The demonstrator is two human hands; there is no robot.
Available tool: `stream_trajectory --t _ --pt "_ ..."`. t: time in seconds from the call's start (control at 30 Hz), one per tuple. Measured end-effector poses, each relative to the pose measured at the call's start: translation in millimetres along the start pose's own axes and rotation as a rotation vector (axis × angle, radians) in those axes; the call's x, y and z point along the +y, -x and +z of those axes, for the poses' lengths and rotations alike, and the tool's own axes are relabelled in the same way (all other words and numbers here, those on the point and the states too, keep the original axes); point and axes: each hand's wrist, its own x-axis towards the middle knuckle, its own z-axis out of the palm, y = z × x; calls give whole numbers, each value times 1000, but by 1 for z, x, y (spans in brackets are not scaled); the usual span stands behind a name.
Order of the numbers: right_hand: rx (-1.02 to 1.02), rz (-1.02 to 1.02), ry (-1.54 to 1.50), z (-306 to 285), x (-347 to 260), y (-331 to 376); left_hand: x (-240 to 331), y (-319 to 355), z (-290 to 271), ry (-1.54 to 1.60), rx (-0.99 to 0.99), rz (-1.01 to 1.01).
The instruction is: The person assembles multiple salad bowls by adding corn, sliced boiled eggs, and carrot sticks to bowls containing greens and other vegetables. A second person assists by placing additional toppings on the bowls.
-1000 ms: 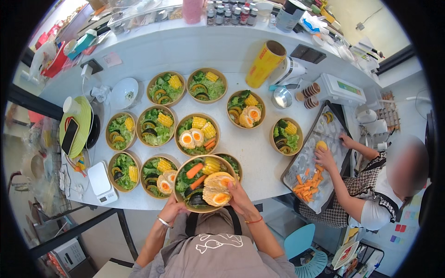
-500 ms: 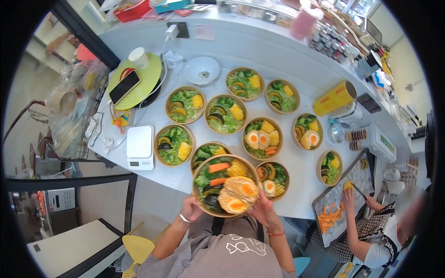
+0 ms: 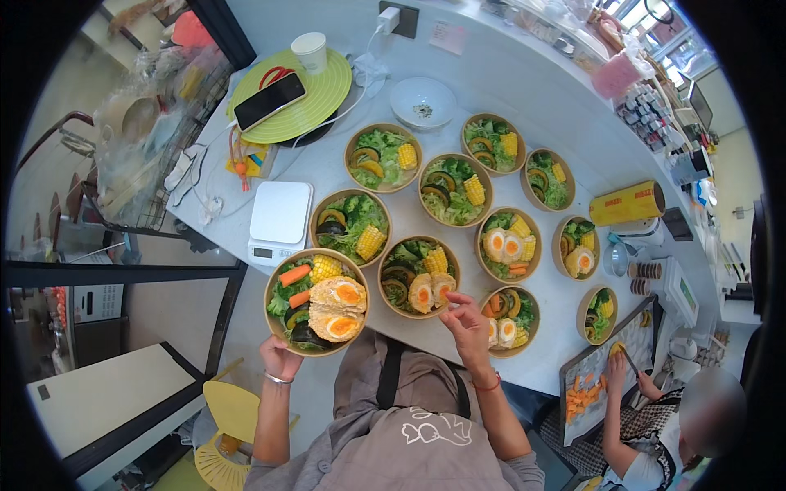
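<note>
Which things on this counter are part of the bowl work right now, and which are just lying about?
In use:
- left hand holding the filled salad bowl
- right hand at the bowl with halved eggs
- other salad bowls, such as the one with corn
- tray of cut carrot

Lying about:
- kitchen scale
- phone on green mat
- paper cup
- empty white dish
- yellow box

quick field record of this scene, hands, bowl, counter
left hand: holds the filled bowl from below, at the counter edge
right hand: empty, open, over the near counter edge
filled bowl: greens, corn, carrot, halved eggs
nearest bowl: greens, corn, halved egg
scale: white, left of the bowls
other person: works at a tray of carrot pieces
</note>
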Motion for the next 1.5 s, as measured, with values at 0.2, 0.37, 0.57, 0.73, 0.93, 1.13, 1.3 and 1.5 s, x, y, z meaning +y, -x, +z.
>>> stream_trajectory --t 0.2,0.37,0.57,0.73,0.93,1.13,1.3,1.5 --pt "21 -163 226 11 -27 2 2 -4 2 33 -73 -24" --pt "68 -256 303 16 -43 10 3 -9 21 17 -125 -68" --pt "182 -533 616 15 -81 20 -3 -25 39 -81 -172 -127" --pt "306 -796 889 3 -102 30 -14 -37 66 -109 -213 -234" --pt "425 -848 991 -18 -113 40 -34 -48 104 -160 -230 -346" --pt "557 -732 942 -38 -100 58 -49 -57 128 -180 -236 -459" --pt "683 -765 1147 -51 -94 68 -57 -62 138 -213 -247 -465" --pt "833 -744 1236 -81 -98 73 -74 -60 159 -262 -292 -540"
